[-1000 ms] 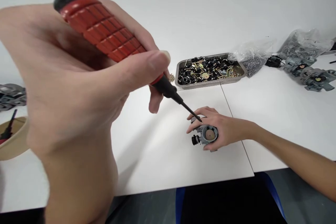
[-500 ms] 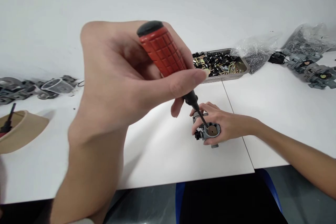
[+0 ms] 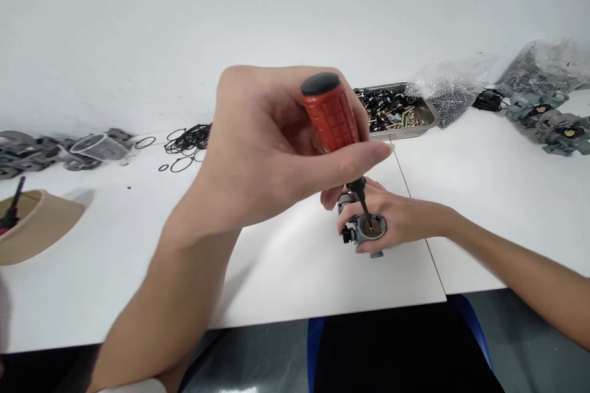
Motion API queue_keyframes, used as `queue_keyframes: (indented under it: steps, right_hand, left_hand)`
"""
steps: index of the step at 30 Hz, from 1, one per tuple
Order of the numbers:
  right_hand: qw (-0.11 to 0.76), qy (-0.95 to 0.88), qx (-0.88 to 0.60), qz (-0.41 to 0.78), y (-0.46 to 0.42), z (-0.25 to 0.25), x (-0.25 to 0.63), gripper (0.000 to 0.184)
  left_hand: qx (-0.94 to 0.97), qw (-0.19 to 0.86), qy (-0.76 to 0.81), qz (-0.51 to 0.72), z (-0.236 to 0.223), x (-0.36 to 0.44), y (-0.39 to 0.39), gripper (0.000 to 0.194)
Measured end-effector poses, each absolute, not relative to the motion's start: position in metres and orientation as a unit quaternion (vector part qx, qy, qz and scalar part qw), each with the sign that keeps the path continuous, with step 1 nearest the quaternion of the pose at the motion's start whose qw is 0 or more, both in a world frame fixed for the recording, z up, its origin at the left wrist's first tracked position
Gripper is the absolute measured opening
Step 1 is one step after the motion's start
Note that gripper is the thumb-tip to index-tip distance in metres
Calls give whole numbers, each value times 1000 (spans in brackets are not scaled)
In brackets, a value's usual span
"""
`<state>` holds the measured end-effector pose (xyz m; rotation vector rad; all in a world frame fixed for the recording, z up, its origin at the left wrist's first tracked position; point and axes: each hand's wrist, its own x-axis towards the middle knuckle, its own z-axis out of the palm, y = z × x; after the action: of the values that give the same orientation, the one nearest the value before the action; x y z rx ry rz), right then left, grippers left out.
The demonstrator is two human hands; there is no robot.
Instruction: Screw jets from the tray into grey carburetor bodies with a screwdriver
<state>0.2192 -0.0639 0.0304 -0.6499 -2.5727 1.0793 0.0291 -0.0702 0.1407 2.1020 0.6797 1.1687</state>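
Observation:
My left hand (image 3: 271, 159) is closed around the red grip of a screwdriver (image 3: 330, 113) with a black end cap. Its dark shaft slants down, and the tip meets the brass-coloured disc (image 3: 374, 229) inside the round bore of a small grey metal carburetor (image 3: 364, 241). From the right, my right hand (image 3: 396, 218) wraps over the carburetor and holds it on the white table, with its thumb along the near side. A black fitting sticks out at the carburetor's left. Fingers of my left hand hide part of its far end.
Behind my hands stands a metal tray (image 3: 415, 132) of screws and small black parts. Plastic bags (image 3: 454, 95) and more carburetors (image 3: 562, 132) lie at the right. Black rubber rings (image 3: 188, 141), a clear cup (image 3: 99, 147) and a tan container (image 3: 50, 221) are left. A blue-edged chair (image 3: 316, 350) stands in front.
My left hand has moved right and slightly down with the screwdriver, which now stands steeper. Its tip has shifted from the disc's left edge toward its middle. My right hand stays on the carburetor.

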Motion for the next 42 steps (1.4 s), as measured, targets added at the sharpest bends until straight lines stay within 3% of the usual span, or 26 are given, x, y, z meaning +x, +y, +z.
queue_keyframes:
  steps: [6,9,14,16,20,23,27,29,30,35,39,42]
  right_hand:
    - [128,-885,-246,375,-66,36,219,30]
    - [132,-880,-252,380,-68,39,219,29]
    - [125,-880,-232,395,-67,33,217,30]
    - [129,-871,-233,412,-63,31,220,38]
    - [124,-844,-247,459,-49,42,242,73]
    - [194,-816,-290,461,-42,68,264,57]
    - [445,-756,-349,330,-55,128,271,20]
    - [512,-759,-316,248,-70,160,264,11]
    - [501,-784,-295,218,-76,175,259,10]
    - [238,-945,-193,114,-91,208,239,21]
    - [293,-924,-246,-9,-88,199,220,21]
    - [304,-884,-334,-124,-89,194,209,44]
  left_hand:
    - [768,339,318,441,135,30,-72,27]
    - [769,362,313,423,145,28,-77,24]
    - [712,487,341,373,165,27,-79,34]
    - [711,508,319,368,164,25,-77,34]
    - [700,479,299,438,154,19,-76,45]
    - [667,507,333,432,153,18,-79,43]
    - [705,500,295,407,153,25,-81,41]
    - [715,506,256,410,151,29,-80,45]
    - [717,516,229,410,150,30,-79,48]
    - [736,542,123,386,147,25,-75,51]
    - [771,503,151,361,147,27,-78,54]
    - [762,477,186,396,146,33,-80,57]
